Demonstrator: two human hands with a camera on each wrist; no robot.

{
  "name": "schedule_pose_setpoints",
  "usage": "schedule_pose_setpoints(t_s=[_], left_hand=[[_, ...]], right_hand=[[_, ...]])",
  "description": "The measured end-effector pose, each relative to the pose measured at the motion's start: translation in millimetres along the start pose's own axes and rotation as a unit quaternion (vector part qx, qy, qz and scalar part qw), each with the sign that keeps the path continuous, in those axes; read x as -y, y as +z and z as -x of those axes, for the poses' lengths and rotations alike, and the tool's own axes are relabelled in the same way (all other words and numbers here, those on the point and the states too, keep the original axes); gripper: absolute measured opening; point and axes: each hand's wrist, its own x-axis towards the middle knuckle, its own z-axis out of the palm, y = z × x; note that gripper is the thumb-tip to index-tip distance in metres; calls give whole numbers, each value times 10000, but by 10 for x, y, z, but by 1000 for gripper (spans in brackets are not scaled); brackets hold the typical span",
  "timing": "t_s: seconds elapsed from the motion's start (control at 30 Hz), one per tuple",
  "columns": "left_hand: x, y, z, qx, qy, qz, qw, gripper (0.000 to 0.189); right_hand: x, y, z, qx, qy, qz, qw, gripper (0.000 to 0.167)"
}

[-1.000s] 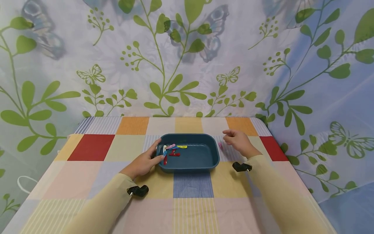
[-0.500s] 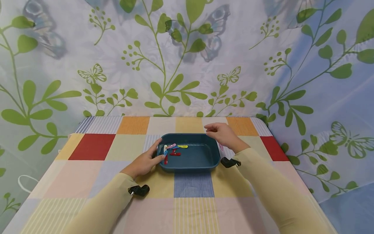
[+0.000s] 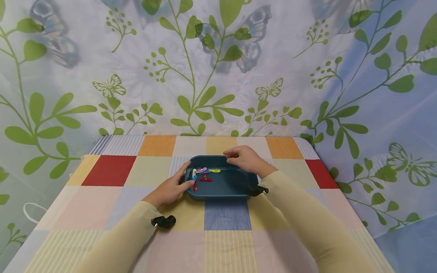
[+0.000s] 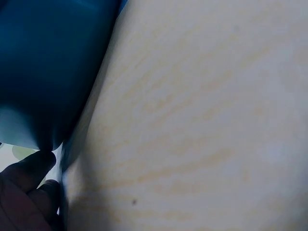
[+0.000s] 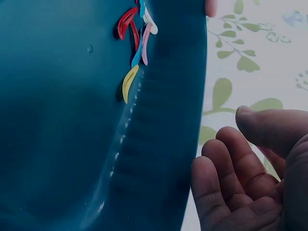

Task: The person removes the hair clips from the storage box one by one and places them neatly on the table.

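A dark teal plastic tray (image 3: 222,196) stands on the table, its left end gripped by my left hand (image 3: 170,191), thumb over the rim and fingers along the outside. In the left wrist view those fingers (image 4: 31,171) touch the tray's outer wall. Several snap hair clips lie at the tray's left, among them a yellow clip (image 5: 130,83), a red clip (image 3: 206,179) and a pink clip (image 5: 147,44). My right hand (image 3: 247,158) is above the tray's far right rim, fingers bent. Its thumb hides the index fingertip, so anything pinched there cannot be made out.
A patchwork-patterned cloth (image 3: 225,250) covers the table. Behind and to the right hangs a leaf-and-butterfly curtain (image 3: 218,76). A white cable loop (image 3: 30,212) shows by the left table edge.
My right hand has moved left, from beside the tray to above its far rim. A pink clip seen right of the tray earlier is now hidden by that arm. The left hand stays put.
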Motion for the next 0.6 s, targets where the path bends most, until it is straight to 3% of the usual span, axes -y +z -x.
schedule_pose_setpoints(t_s=[0.43,0.6], left_hand=[[10,1,-4,25,124,89,9999,79],[-8,16,2,15,9,99,9999,78]], right_hand=[[-12,169,-130,349,-87,-52,9993,36],[-4,198,-172,455,-148,19,9989,37]])
